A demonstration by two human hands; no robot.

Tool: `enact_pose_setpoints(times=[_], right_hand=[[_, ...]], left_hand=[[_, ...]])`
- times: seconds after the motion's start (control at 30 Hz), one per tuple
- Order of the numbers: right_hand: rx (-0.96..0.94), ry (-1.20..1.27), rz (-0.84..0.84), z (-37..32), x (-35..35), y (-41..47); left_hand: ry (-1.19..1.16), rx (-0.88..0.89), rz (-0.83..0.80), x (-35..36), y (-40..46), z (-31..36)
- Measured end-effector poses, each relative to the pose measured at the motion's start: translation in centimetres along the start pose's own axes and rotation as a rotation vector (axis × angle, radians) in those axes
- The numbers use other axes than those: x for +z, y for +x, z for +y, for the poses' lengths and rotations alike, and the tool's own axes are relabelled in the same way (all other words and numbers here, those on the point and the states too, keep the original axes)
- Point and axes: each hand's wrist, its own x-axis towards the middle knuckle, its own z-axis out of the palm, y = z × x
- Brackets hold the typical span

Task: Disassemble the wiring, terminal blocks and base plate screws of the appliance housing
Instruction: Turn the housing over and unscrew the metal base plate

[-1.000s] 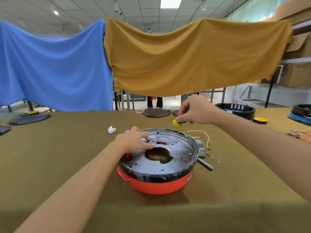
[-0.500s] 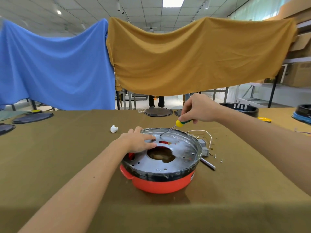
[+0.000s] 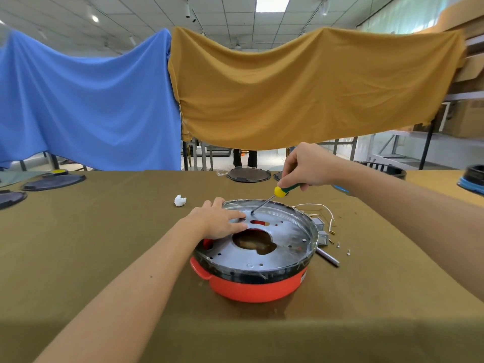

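Observation:
An upturned red appliance housing (image 3: 254,288) sits on the table in front of me, its silver base plate (image 3: 285,237) facing up with a large hole in the middle. My left hand (image 3: 218,221) lies flat on the plate's far left part, fingers spread. My right hand (image 3: 305,166) grips a screwdriver (image 3: 280,192) with a green and yellow handle; its tip touches the plate at the far side, just right of my left fingers. Removed white wires (image 3: 318,206), grey terminal blocks (image 3: 322,236) and loose screws (image 3: 343,248) lie to the right of the housing.
A metal rod (image 3: 327,257) lies by the housing's right side. A small white piece (image 3: 179,200) lies to the far left. Dark round covers (image 3: 248,175) and other housings (image 3: 473,176) stand at the table's far edge and sides. Blue and yellow cloths hang behind.
My right hand with the screwdriver has shifted slightly; its tip stays on the same spot of the plate. My left hand stays pressed on the plate.

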Motion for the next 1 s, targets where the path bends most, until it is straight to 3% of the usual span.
enact_pose_setpoints(times=[0.2,1.0], right_hand=[[0.013,-0.006,-0.016,0.2,-0.5,0.5],[-0.012,-0.106,-0.088,-0.9,-1.2,2.0]], left_hand=[[0.043,0.082,0.036,0.4,0.4,-0.2],[0.025,0.066,-0.022,0.0,0.4,0.1]])
